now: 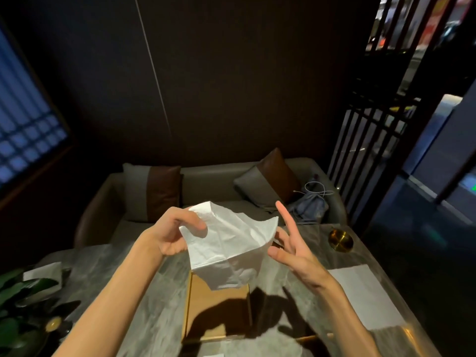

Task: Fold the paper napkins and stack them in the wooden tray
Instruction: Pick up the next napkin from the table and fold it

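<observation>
**White and crumpled, held aloft for folding**

Pinched at the upper left edge of the paper napkin (231, 243) by the left hand (170, 233), fingers curled onto it. Steadied at the right edge by the right hand (293, 251), fingers splayed straight. Kept in the air just above the wooden tray (216, 305) on the marble table (103, 292), likely to line up corners before creasing. Waiting flat at right, a spare napkin (360, 292).

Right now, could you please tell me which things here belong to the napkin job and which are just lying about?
Job: held napkin, left hand, right hand, wooden tray, flat napkins.
Lying about: brass dish, plant, sofa cushions, blue bag.
</observation>
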The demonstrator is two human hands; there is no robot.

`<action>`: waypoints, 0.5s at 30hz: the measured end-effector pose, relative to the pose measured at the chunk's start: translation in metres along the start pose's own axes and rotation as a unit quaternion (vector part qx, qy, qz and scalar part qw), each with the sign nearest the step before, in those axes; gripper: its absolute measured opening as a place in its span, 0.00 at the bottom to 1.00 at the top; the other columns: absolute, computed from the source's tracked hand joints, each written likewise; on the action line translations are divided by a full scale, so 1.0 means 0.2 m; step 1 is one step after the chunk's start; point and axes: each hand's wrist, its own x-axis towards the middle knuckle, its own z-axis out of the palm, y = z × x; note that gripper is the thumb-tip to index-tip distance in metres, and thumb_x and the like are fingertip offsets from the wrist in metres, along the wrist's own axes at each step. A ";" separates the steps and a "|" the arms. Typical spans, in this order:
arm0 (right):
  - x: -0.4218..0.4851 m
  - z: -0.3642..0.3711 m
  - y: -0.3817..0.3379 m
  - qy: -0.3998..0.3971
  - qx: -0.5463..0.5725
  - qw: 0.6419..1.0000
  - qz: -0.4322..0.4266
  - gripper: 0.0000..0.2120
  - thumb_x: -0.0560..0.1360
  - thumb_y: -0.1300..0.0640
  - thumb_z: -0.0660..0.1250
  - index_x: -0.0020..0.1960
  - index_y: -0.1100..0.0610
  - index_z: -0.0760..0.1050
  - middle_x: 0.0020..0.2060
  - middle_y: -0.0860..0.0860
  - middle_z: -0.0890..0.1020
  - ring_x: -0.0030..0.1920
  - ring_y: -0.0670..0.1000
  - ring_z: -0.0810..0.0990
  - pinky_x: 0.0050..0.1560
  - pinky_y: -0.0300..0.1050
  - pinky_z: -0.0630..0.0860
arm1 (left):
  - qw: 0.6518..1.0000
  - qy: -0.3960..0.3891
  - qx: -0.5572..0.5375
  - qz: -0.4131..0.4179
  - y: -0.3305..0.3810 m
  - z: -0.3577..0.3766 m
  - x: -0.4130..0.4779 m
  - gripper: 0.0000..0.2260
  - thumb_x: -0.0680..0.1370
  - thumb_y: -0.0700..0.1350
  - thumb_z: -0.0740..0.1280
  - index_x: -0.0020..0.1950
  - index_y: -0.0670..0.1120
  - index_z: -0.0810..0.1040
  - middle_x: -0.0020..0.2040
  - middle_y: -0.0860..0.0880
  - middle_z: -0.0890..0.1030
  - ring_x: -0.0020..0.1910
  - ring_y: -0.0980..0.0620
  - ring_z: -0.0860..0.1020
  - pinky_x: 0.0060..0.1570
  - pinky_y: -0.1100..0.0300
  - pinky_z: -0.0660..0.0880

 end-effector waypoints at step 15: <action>-0.04 0.02 -0.05 0.185 -0.011 0.981 -0.055 0.17 0.74 0.61 0.73 0.59 0.43 0.81 0.35 0.58 0.73 0.35 0.57 0.71 0.37 0.44 0.73 | 0.955 0.239 0.071 0.160 -0.11 -0.07 -0.02 0.31 0.76 0.57 0.71 0.75 0.46 0.70 0.69 0.38 0.79 0.67 0.38 0.78 0.62 0.44 0.79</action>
